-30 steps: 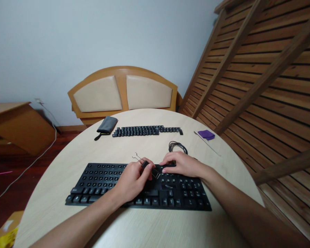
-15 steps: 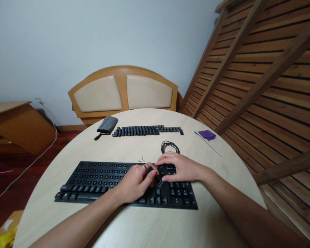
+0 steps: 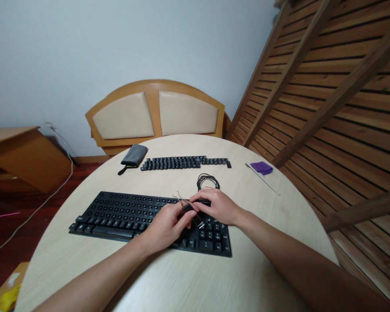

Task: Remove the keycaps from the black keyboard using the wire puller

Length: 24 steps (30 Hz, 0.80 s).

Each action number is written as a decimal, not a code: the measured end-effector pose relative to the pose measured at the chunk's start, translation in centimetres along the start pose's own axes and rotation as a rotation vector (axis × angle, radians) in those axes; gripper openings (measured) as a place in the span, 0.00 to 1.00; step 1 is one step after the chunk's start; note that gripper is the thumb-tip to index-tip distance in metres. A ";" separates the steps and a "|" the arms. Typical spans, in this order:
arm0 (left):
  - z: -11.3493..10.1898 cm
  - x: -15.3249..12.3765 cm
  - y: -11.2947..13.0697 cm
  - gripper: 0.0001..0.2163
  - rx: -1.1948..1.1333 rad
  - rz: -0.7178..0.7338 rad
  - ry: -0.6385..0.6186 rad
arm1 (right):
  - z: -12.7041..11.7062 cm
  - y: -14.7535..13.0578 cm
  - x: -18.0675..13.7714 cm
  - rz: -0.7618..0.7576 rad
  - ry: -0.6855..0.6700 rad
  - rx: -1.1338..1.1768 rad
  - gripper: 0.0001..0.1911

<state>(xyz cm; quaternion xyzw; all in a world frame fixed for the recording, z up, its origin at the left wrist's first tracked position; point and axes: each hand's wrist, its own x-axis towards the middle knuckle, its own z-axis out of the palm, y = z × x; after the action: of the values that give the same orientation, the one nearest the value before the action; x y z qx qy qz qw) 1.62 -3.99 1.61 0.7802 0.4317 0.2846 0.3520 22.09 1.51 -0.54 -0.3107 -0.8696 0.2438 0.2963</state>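
Head view: the black keyboard (image 3: 123, 212) lies on the round table (image 3: 263, 234) with its long axis running left to right, slanted so the right end sits nearer the person. The left hand (image 3: 169, 225) grips a black wire tool (image 3: 187, 208) above it; the tool's axis is diagonal, two thin prongs pointing away and leftward, the other wire end toward the near right. The right hand (image 3: 219, 206) rests over the keyboard's far edge, close beside the left; whether its fingers pinch anything cannot be told.
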 end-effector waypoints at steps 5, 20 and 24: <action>0.0 0.2 -0.8 0.13 -0.055 -0.013 -0.017 | -0.3 0.0 0.0 -0.033 -0.009 -0.042 0.11; 0.0 0.0 -0.1 0.11 -0.021 0.056 -0.013 | -1.1 0.0 -1.1 -0.106 -0.148 -0.003 0.13; 0.0 -0.1 0.3 0.12 -0.012 0.061 -0.004 | -0.8 0.0 -0.8 -0.131 -0.110 0.001 0.11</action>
<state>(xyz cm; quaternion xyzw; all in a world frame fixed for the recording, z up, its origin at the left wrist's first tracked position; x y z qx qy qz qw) 1.71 -4.22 1.81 0.7916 0.4053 0.2961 0.3485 23.08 1.15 -0.29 -0.2392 -0.9029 0.2409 0.2635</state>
